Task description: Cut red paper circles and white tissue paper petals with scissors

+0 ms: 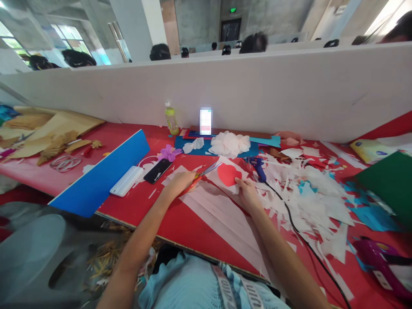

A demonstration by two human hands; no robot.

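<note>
My left hand (184, 181) is closed round the orange handles of a pair of scissors (209, 169). The blades point right, at the edge of a white paper piece (215, 176). On that piece lies a rounded red paper shape (229, 174). My right hand (249, 195) pinches both papers together at their lower right edge. Beneath my hands, a long pale paper strip (222, 219) runs over the red table (180, 221). A cluster of white paper petals (230, 144) and a purple flower (169, 152) sit behind my hands.
White paper scraps (309, 201) heap up on the right beside a blue glue gun (259, 168) with a black cord. Left are a black phone (158, 171), a white device (126, 181) and a blue board (106, 176). A bottle (171, 119) stands near the partition (128, 90).
</note>
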